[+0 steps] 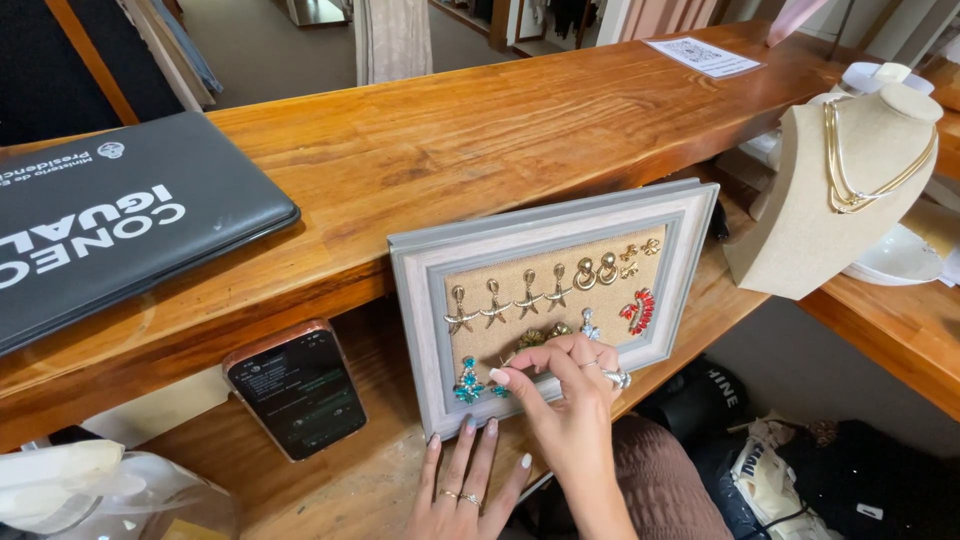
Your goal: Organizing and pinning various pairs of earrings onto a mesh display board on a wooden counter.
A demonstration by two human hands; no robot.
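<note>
Right hand: fingertips pinched together against the burlap panel of the grey framed earring board, at the lower row near a teal earring (whether something is actually clamped between the fingers cannot be told, contact point is hidden). Rings are worn on this hand.

Left hand: laid flat and open on the wooden shelf, fingers spread, fingertips touching the bottom edge of the frame. Nothing is gripped. Two rings counted.

Board is propped tilted against the edge of the upper wooden counter. Pinned on it: four gold starfish earrings in a row, two gold loop earrings, one red earring, small gold studs at top right (count unclear), a few more partly hidden by the right hand.

One phone is leaned just left of the board, screen lit. One closed dark laptop is on the counter. One beige necklace bust with gold necklaces is seen at right.
</note>
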